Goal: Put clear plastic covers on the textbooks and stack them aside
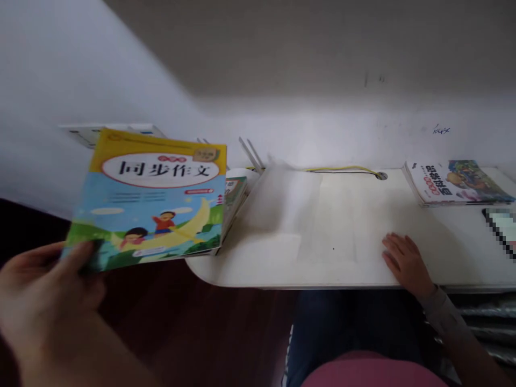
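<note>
A thin paperback workbook (153, 215) with a yellow and blue cover is raised over the left end of the desk. My left hand (60, 285) grips it by its lower left corner, thumb on the cover and fingers behind. Its cover, with Chinese characters and two cartoon children, faces up toward me. Partly hidden behind it is a stack of books (236, 196) on the desk's left end. My right hand (403, 260) rests palm down near the front edge of the white desk (334, 263), fingers stretched out and holding nothing.
At the right back lies a pile of books (459, 183), with a phone-like, pixelated device (502, 228) in front of it. A yellow cable (346, 167) runs along the wall to a hole. Grey antenna-like rods (252, 153) stand behind the left books.
</note>
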